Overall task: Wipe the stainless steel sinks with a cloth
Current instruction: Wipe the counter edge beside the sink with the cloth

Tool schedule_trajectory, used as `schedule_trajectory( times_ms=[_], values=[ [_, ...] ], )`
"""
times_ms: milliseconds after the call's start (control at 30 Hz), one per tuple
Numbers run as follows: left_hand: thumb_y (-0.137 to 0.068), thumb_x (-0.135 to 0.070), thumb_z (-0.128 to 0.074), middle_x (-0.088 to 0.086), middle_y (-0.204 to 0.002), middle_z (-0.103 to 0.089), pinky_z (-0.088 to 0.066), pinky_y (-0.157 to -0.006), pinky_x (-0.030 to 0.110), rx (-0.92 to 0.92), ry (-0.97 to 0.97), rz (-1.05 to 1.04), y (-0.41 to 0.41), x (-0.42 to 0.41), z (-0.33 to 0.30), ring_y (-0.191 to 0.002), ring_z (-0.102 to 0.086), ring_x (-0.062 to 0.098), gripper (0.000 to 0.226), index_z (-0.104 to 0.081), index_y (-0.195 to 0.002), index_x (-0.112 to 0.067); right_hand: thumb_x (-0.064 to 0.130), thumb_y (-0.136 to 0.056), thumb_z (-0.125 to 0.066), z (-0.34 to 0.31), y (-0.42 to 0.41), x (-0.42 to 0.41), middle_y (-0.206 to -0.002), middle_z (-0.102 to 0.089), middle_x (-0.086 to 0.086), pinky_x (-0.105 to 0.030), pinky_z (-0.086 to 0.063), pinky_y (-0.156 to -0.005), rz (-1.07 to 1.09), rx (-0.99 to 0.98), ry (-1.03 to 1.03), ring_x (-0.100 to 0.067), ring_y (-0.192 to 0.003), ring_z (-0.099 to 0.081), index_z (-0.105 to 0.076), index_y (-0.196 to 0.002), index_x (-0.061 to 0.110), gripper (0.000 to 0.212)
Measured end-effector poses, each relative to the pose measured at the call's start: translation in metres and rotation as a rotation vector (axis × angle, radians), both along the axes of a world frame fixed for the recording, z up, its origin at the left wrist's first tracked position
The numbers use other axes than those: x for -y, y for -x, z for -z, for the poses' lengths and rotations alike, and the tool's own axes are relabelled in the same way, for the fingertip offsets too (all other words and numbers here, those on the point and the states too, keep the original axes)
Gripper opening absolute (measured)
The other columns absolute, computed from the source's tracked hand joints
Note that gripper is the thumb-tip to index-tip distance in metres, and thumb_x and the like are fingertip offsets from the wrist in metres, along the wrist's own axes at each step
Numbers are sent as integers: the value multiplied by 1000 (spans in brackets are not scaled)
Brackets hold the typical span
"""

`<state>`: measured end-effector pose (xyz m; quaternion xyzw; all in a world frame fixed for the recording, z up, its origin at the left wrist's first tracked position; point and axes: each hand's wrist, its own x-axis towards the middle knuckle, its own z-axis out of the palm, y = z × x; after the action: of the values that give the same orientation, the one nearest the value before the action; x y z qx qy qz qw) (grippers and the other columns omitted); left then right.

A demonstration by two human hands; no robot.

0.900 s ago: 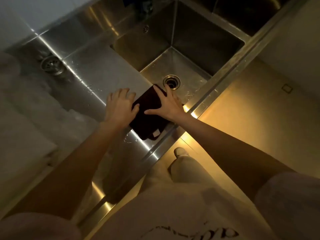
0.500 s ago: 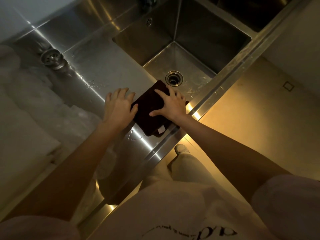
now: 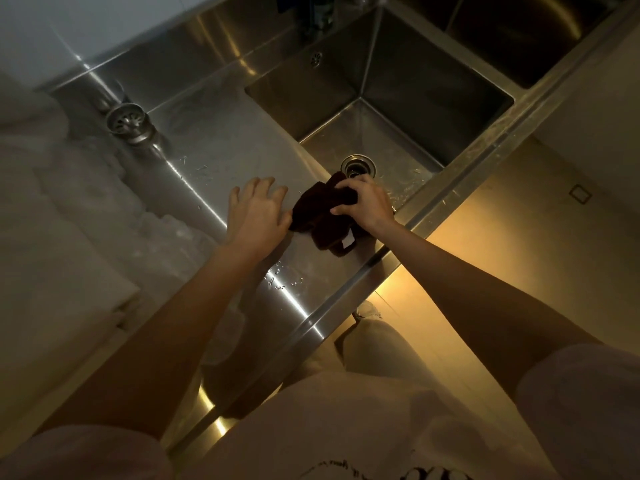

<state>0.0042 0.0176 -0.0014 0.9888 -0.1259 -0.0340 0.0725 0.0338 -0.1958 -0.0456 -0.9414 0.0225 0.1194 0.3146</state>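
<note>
Dim overall, with a warm amber glow over the pale floor (image 3: 502, 237) at right and cooler grey light on the brushed stainless steel counter (image 3: 221, 140). Thin bright streaks of glare along the counter's front edge and on the scattered water droplets (image 3: 284, 278). Deep shadow inside the square stainless steel sink basin (image 3: 415, 84); the crumpled dark cloth (image 3: 322, 216) nearly black, its folds barely legible. Soft, smeared and low in detail at left, over the whitish plastic sheeting (image 3: 69, 237). Wide-angle bending of straight edges toward the corners.
</note>
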Motion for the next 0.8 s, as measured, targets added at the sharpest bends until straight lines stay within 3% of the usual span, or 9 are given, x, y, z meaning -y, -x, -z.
schedule_trajectory(
  times_ms=[133, 400, 667, 800],
  values=[
    [-96, -33, -48, 11, -147, -40, -25, -110, 48, 18, 14, -9, -11, 4, -8, -136, -32, 30, 46, -47, -137, -15, 23, -80, -74, -10, 6, 9, -128, -50, -3, -25, -31, -89, 25, 28, -94, -21, -121, -44, -62, -122, 23, 44],
    [-96, -34, -48, 11, -148, -38, -26, -110, 51, 38, 41, 42, -38, 27, -34, -138, -30, 31, 47, -45, -139, -15, 23, -79, -76, -44, 21, 19, -117, -52, 4, -29, -40, -95, 146, 167, -229, -17, -116, -46, -66, -118, 23, 40],
    [-95, -34, -50, 12, -140, -45, -32, -103, 51, 123, 94, 76, -48, 50, -72, -132, -36, 32, 43, -51, -133, -13, 29, -77, -77, -93, 16, 40, -108, -49, 12, -15, -38, -85, 250, 327, -324, -9, -107, -47, -66, -113, 29, 38],
    [-97, -37, -46, 11, -143, -44, -29, -107, 50, 165, 94, 98, -50, 71, -99, -135, -33, 31, 45, -48, -137, -15, 34, -76, -77, -124, 13, 62, -104, -49, 18, -10, -35, -78, 290, 403, -380, 2, -97, -47, -65, -113, 34, 39]
  ],
)
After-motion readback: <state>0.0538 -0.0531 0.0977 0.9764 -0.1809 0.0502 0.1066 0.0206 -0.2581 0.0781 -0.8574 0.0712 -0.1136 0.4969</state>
